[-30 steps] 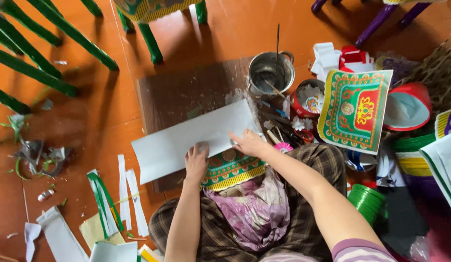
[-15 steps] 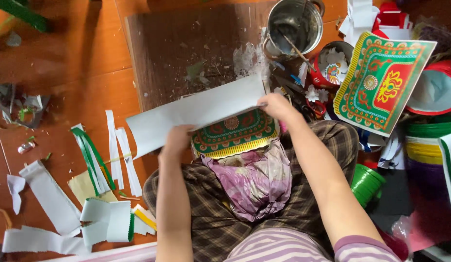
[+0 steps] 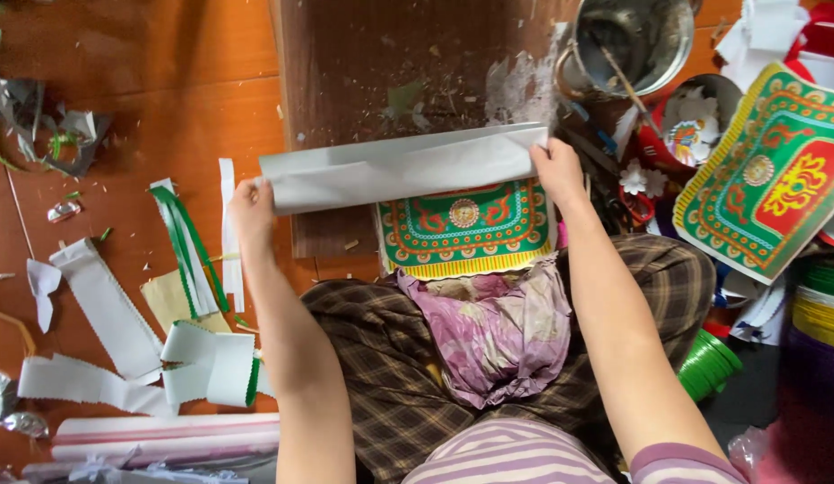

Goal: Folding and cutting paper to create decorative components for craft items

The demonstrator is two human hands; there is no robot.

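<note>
Both hands — left hand [image 3: 252, 208], right hand [image 3: 557, 167] — are pinching a long folded sheet of silver-grey paper [image 3: 403, 168], fingers closed on its ends; it looks light, floppy, easily creased — best gripped there.

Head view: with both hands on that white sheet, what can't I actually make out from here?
- Patterned green paper: its top edge is hidden under the white sheet.
- Fingertips of the left hand and right hand: curled behind the sheet's ends.
- Metal pot: cut off by the top edge; its contents are too dark to tell.
- Second patterned sheet: cut off by the right edge.
</note>
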